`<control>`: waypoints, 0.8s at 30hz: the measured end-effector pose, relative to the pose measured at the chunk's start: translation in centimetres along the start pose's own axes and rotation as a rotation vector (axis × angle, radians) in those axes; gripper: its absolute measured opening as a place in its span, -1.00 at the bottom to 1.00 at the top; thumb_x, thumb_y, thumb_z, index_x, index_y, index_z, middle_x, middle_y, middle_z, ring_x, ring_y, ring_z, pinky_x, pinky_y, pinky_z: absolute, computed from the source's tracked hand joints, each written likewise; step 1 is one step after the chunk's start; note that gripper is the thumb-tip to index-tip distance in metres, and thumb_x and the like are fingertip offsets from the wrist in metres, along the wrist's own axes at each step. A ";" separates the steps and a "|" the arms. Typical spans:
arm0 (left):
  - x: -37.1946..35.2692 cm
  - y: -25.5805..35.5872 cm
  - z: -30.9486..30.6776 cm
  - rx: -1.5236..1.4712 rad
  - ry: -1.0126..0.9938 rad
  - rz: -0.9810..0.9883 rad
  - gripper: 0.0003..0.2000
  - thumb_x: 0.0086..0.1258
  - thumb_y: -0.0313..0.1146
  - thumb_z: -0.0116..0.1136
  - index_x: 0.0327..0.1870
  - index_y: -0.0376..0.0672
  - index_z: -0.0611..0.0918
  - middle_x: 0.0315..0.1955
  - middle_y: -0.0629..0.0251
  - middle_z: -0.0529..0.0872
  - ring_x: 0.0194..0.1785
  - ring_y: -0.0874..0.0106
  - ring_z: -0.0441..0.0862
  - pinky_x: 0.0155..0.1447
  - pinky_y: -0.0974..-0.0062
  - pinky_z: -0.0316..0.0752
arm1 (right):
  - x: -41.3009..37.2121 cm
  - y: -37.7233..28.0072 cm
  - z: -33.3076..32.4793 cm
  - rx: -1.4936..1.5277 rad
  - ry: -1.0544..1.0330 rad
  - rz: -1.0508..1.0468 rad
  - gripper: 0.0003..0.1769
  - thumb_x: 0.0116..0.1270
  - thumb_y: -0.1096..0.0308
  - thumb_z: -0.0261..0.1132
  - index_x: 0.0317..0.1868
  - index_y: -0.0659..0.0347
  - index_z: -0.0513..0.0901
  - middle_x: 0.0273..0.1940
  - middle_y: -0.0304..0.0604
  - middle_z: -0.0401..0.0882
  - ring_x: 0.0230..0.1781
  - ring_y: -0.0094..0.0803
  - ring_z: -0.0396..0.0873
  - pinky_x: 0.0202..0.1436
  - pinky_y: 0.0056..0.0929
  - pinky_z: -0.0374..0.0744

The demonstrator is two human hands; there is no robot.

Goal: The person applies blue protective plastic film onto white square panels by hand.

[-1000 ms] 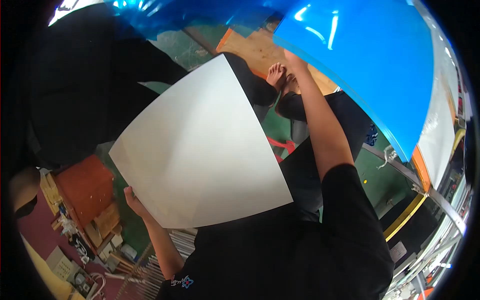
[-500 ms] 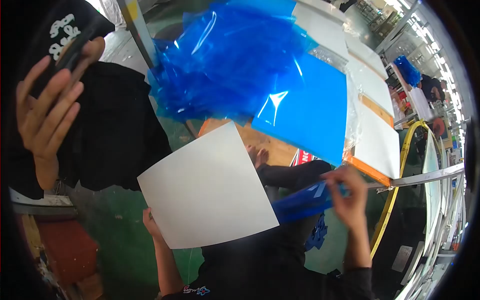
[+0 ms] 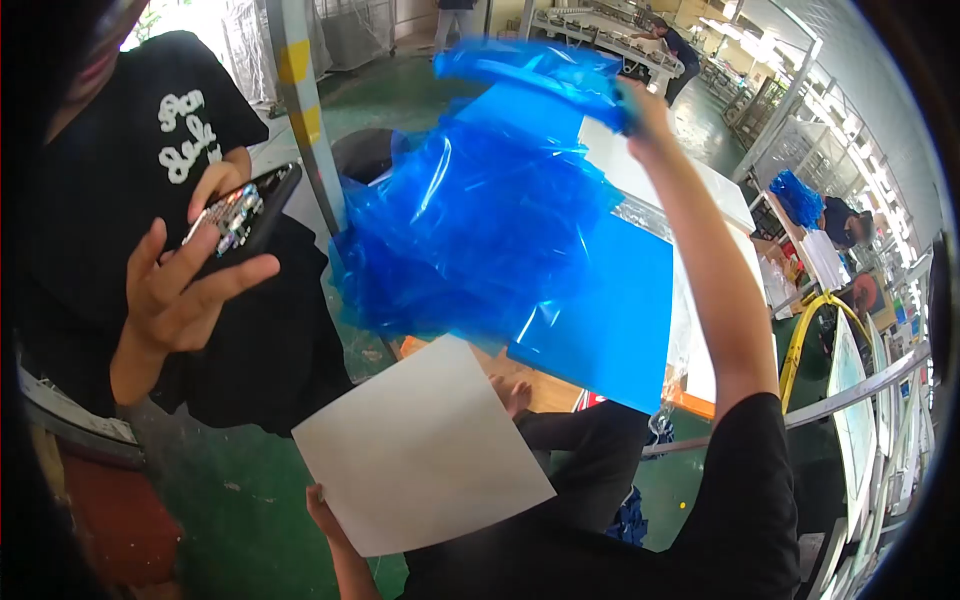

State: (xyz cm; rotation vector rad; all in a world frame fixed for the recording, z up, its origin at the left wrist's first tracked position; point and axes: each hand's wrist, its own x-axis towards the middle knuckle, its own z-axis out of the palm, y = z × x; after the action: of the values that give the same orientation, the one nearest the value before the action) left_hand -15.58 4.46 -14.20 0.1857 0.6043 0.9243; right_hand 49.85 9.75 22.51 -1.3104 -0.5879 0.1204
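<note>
My left hand (image 3: 325, 513) grips the lower left edge of a white sheet (image 3: 425, 450), which lies tilted above my lap; its fingers are partly hidden behind the sheet. Far out at the top, my right hand (image 3: 645, 115) is closed on a blue plastic film (image 3: 530, 72) that spreads to the left, blurred by motion. Below that film is a heap of crumpled blue film (image 3: 480, 220). Beside the heap lies a stack of flat, bright blue-covered sheets (image 3: 610, 330).
To the left, another person (image 3: 180, 300) in black holds a phone (image 3: 245, 215) with both hands. White boards (image 3: 700, 185) lie to the right of the blue stack. A metal post (image 3: 305, 120) stands behind the heap, and a metal rail (image 3: 850, 385) crosses at right.
My right hand has swung from the right of the white sheet up and forward over the heap, carrying the blue film away. The white sheet stays in my left hand. The camera view has tilted up.
</note>
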 end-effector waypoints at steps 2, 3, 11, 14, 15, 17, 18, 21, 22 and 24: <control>-1.1 -0.2 2.5 -0.020 0.030 0.043 -0.43 0.38 -0.04 -0.07 0.26 -0.32 0.48 0.11 0.03 0.60 0.11 0.13 0.60 0.14 0.21 0.54 | 1.3 3.5 1.5 -0.103 0.039 0.014 -0.72 0.29 0.34 0.27 -0.08 0.31 0.74 -0.24 -0.13 0.72 -0.28 -0.37 0.66 -0.22 -0.39 0.58; -0.9 -0.2 1.0 -0.100 -0.040 0.014 -0.39 0.39 -0.02 -0.07 0.33 -0.31 0.42 0.19 0.01 0.55 0.18 0.09 0.56 0.19 0.15 0.52 | 2.3 5.9 2.1 -0.208 0.110 -0.024 -0.72 0.27 0.33 0.26 -0.10 0.29 0.74 -0.25 -0.09 0.73 -0.28 -0.34 0.67 -0.20 -0.36 0.58; -1.7 0.0 4.4 0.005 -0.064 0.058 -0.41 0.44 0.05 -0.09 0.31 -0.23 0.46 0.18 0.10 0.56 0.19 0.15 0.54 0.21 0.16 0.50 | -0.2 7.2 0.5 -0.665 -0.103 0.004 -0.70 0.23 0.32 0.29 -0.04 0.19 0.71 -0.21 -0.07 0.75 -0.21 -0.28 0.69 -0.14 -0.34 0.60; -1.4 -0.1 5.6 0.065 -0.078 0.076 -0.39 0.46 0.08 -0.17 0.32 -0.25 0.45 0.20 0.10 0.54 0.21 0.16 0.51 0.23 0.15 0.47 | -0.2 6.9 -1.9 -0.633 -0.176 -0.023 -0.68 0.29 0.36 0.30 0.04 0.24 0.67 -0.18 -0.13 0.73 -0.19 -0.40 0.64 -0.11 -0.44 0.55; -1.2 0.0 5.9 0.093 -0.086 0.079 -0.38 0.47 0.09 -0.19 0.32 -0.25 0.45 0.21 0.10 0.53 0.22 0.16 0.50 0.23 0.15 0.46 | -0.2 6.9 -3.0 -0.590 -0.171 -0.034 -0.67 0.31 0.38 0.30 0.07 0.27 0.65 -0.16 -0.15 0.72 -0.18 -0.46 0.62 -0.10 -0.49 0.52; -0.7 0.2 6.2 0.231 -0.159 0.153 -0.38 0.48 0.08 -0.24 0.32 -0.26 0.45 0.21 0.10 0.52 0.23 0.17 0.49 0.26 0.16 0.43 | -0.6 6.5 -6.0 -0.605 -0.111 -0.151 -0.66 0.33 0.36 0.32 0.09 0.26 0.63 -0.08 -0.14 0.70 -0.12 -0.45 0.63 -0.04 -0.50 0.52; -0.5 0.2 6.6 0.300 -0.198 0.193 -0.38 0.48 0.08 -0.26 0.31 -0.27 0.45 0.21 0.10 0.52 0.24 0.17 0.48 0.27 0.16 0.42 | -0.9 6.2 -7.4 -0.611 -0.082 -0.210 -0.66 0.34 0.35 0.33 0.10 0.26 0.63 -0.03 -0.14 0.69 -0.08 -0.44 0.63 0.00 -0.51 0.52; -1.2 -1.3 13.5 0.156 -0.243 0.161 -0.40 0.51 0.05 -0.24 0.32 -0.27 0.45 0.23 0.09 0.51 0.25 0.17 0.48 0.30 0.16 0.40 | -7.2 1.1 -11.1 -0.411 -0.219 -0.143 -0.67 0.46 0.24 0.26 0.12 0.24 0.61 0.00 -0.14 0.66 -0.02 -0.44 0.62 0.04 -0.45 0.54; -0.7 -1.7 14.4 0.099 -0.332 0.100 -0.40 0.52 0.05 -0.23 0.35 -0.26 0.43 0.25 0.08 0.50 0.27 0.17 0.47 0.32 0.14 0.38 | -9.8 -0.4 -12.5 -0.314 -0.280 -0.090 -0.65 0.49 0.20 0.24 0.13 0.25 0.60 -0.01 -0.15 0.66 -0.02 -0.43 0.62 0.04 -0.44 0.55; 0.4 -2.7 15.9 -0.018 -0.506 -0.034 -0.40 0.54 0.04 -0.22 0.39 -0.25 0.41 0.30 0.06 0.49 0.31 0.16 0.45 0.36 0.12 0.34 | -15.0 -2.6 -16.6 -0.163 -0.476 0.098 -0.58 0.57 0.07 0.14 0.16 0.24 0.59 -0.02 -0.15 0.66 -0.02 -0.43 0.62 0.02 -0.44 0.56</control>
State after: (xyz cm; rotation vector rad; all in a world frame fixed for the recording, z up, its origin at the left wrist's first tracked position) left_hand -4.56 4.78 -2.45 0.3775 0.1300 0.8083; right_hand 44.26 -11.50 17.57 -1.4779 -0.9516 0.4827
